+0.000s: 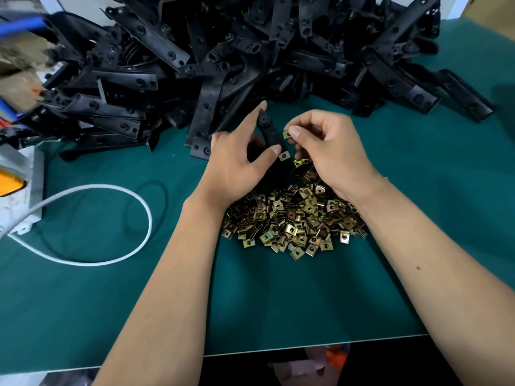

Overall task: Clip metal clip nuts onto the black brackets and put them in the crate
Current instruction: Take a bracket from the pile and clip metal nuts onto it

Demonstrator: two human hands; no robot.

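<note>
Above the clip nut heap (292,218), left hand (237,162) gripping one bracket (271,136), right hand (328,146) pinching one clip nut (287,134)

The heap of black brackets (250,51) ran off the top edge. A blurred blue and brown shape (22,43) at the upper left could not be identified. The left hand (237,160) hid the held bracket's (271,135) lower end.
</note>
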